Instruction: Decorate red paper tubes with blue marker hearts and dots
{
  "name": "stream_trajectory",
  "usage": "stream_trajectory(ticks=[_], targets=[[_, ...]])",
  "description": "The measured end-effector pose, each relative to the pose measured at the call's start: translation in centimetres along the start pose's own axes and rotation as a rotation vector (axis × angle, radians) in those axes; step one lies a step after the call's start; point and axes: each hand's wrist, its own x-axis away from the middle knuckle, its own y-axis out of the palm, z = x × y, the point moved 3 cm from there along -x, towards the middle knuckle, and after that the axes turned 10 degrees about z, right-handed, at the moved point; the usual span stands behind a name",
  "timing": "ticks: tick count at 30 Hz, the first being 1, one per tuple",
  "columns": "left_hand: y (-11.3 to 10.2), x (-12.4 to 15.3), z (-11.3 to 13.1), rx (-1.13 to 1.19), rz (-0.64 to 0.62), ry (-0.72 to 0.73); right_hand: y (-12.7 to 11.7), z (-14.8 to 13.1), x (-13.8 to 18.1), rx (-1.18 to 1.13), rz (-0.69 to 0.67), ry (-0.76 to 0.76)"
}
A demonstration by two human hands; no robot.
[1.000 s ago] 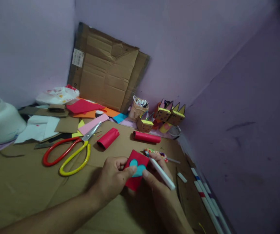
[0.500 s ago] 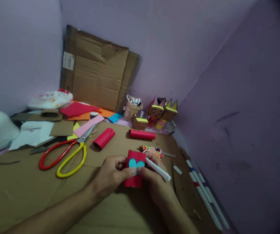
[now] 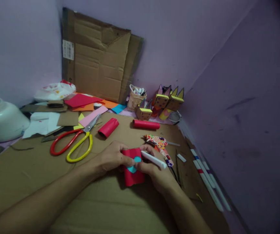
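My left hand (image 3: 115,157) is closed on the left side of a red paper tube (image 3: 133,177), its thumb pressed on a blue paper heart (image 3: 137,159) on the front. From the other side my right hand (image 3: 154,165) grips the same tube, thumb also on the heart, which both thumbs partly cover. A white marker (image 3: 154,159) rests between the thumb and fingers of my right hand, pointing down to the right. Beyond my right hand lies a flower-patterned glue gun (image 3: 159,141). Scissors (image 3: 81,136) with red and yellow handles lie open to the left.
Two more red paper tubes (image 3: 108,127) (image 3: 146,124) lie farther back. Coloured paper scraps (image 3: 83,100) and a white bowl (image 3: 3,120) are at the left. Cardboard animal figures (image 3: 144,113) and a pen cup (image 3: 136,99) stand by the wall. Several markers (image 3: 209,183) lie along the right edge.
The view has tilted down and shifted left, so the scene sits higher and to the right. The red tube has turned slightly in my hands, and my thumbs cover more of the heart.
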Motion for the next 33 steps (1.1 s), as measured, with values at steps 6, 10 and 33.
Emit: stream_trajectory(ticks=[6, 10, 33], targets=[[-0.5, 0.0, 0.1, -0.029, 0.019, -0.041, -0.3, -0.3, -0.1, 0.09, 0.003, -0.065], [-0.6, -0.3, -0.2, -0.076, 0.035, -0.084, -2.2, -1.6, 0.0, 0.055, 0.302, -0.321], [-0.3, -0.7, -0.3, -0.308, 0.063, -0.084, 0.5, 0.0, 5.5, 0.707, 0.098, -1.067]])
